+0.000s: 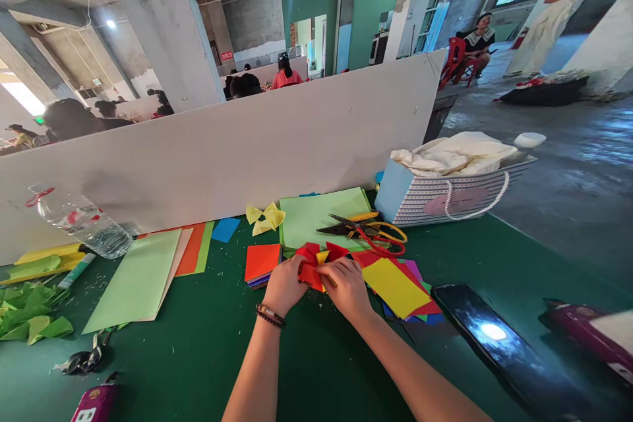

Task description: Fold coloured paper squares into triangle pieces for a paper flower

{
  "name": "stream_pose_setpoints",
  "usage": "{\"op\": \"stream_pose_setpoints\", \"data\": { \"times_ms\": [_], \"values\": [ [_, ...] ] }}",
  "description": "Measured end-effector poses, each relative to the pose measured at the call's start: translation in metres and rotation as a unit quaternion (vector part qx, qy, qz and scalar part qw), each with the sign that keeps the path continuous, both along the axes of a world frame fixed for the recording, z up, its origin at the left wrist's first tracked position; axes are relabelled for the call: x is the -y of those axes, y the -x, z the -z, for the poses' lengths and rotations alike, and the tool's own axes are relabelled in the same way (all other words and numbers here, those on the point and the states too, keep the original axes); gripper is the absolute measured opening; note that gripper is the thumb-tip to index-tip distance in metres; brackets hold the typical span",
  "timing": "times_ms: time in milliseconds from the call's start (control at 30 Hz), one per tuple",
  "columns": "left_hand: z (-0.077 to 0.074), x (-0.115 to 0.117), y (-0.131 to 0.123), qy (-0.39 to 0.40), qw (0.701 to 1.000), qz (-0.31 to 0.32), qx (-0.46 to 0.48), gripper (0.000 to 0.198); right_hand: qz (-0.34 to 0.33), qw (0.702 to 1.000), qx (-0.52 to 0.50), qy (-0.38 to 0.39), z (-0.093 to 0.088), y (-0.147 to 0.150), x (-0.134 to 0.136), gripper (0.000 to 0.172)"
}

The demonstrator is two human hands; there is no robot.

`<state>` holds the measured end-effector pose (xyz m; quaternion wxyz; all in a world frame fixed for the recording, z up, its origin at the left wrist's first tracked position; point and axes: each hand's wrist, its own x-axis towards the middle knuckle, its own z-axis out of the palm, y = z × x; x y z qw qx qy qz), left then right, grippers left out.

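Note:
My left hand [288,285] is closed on the left side of a red folded paper piece [310,275] with a bit of yellow showing in its middle. From the other side my right hand [345,282] pinches the same piece, its fingertips at the yellow part. A stack of square paper [263,260], orange-red on top, lies just left of my left hand. Beside my right hand are loose coloured sheets with a yellow sheet [394,287] uppermost. Red-handled and yellow-handled scissors [378,236] rest behind it on light green paper [324,211]. A pale yellow folded paper shape [266,218] sits further back.
A white partition [237,151] borders the green table [192,369]. On the left are a water bottle [86,221], green paper pieces [32,313], large sheets [133,277] and keys [84,361]. A phone [499,339] and a paper bag [445,194] stand to the right.

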<state>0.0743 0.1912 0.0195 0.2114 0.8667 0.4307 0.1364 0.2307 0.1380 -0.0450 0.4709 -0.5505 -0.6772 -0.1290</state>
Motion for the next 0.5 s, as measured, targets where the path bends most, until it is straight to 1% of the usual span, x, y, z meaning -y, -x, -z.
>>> {"op": "stream_pose_setpoints", "data": {
  "times_ms": [200,267,367,500],
  "values": [
    [-0.0002,0.0017,-0.0001,0.010,1.000,0.025,-0.012,0.041,0.006,1.000,0.013,0.015,0.0051,-0.0040,-0.0009,0.011],
    [-0.0011,0.0020,0.0015,0.011,0.999,0.029,-0.010,0.045,0.008,1.000,0.016,0.022,0.0059,-0.0051,-0.0010,0.011],
    [-0.0018,0.0026,0.0025,0.008,1.000,0.022,-0.009,0.051,0.012,0.999,0.024,0.034,0.0057,-0.0062,-0.0011,0.012],
    [-0.0006,0.0034,0.0008,0.004,1.000,-0.001,-0.027,0.042,0.012,0.998,0.038,0.049,0.0017,-0.0071,0.0018,0.016]
  ]
}}
